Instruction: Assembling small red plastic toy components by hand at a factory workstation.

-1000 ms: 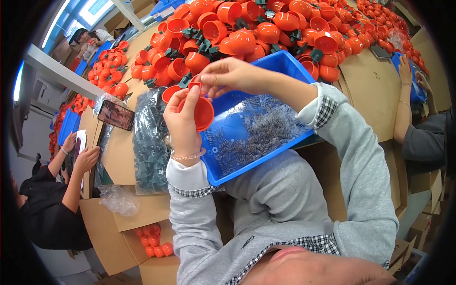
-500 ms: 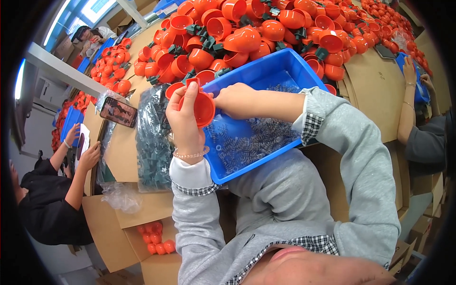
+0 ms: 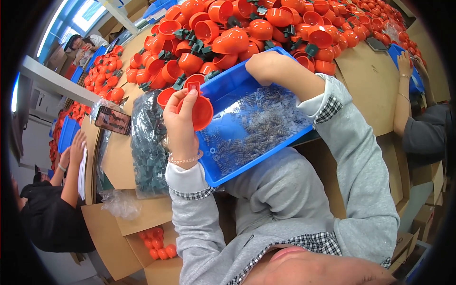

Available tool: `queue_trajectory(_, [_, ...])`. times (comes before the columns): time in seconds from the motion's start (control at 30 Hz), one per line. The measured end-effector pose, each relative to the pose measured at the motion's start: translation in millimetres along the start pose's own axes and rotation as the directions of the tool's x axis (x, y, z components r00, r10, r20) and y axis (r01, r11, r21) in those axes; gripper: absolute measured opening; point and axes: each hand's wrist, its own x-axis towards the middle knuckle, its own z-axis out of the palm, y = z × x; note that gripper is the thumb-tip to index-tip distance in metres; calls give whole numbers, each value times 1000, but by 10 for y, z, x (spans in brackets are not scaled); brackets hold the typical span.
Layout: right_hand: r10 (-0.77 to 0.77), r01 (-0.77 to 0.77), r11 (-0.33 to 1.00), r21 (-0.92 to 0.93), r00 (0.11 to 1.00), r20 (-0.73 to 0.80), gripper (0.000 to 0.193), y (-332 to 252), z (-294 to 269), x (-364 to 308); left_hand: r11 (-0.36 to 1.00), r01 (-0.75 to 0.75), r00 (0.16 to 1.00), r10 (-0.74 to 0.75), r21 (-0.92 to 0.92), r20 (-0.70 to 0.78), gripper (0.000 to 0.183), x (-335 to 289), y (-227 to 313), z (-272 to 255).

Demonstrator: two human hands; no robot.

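Pinched between thumb and fingers of my left hand (image 3: 179,114) is an orange plastic cup (image 3: 203,113), its round hollow facing up and a small square tab standing at its top. The hand is just past the left wall of a blue plastic bin (image 3: 261,167). Small metal springs (image 3: 251,137) and little clear pieces (image 3: 285,114) lie loose on the bin's floor. My right hand (image 3: 270,67) dips into the far part of the bin, bent at the wrist. Its fingertips are hidden behind the back of the hand, so what they touch does not show.
A big heap of orange cups (image 3: 232,40) with dark green clips covers the far table. Left of the bin lie a clear bag of dark green parts (image 3: 149,147) and a phone (image 3: 113,119). Co-workers sit at both sides. An open carton (image 3: 111,242) stands lower left.
My right hand has left the cup and moved right and away into the far part of the bin. My left hand keeps hold of the cup. The left co-worker's hands have come up together.
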Motion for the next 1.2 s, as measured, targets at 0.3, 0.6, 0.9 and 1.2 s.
queue_trajectory(0.3, [-245,204,957,208,950,192,19,135,229,-4,997,27,998,-31,77,57,18,21,-35,-4])
queue_trajectory(0.6, [-146,140,955,262,989,1,13,178,336,16,997,42,996,-46,58,72,19,19,-28,-23])
queue_trajectory(0.9, [24,-21,998,65,999,-31,22,173,352,-34,998,54,997,-52,-29,53,19,38,-23,-20])
queue_trajectory(1.2, [-31,31,999,10,999,-42,19,92,376,-18,985,41,999,-36,-165,32,29,71,-35,-78])
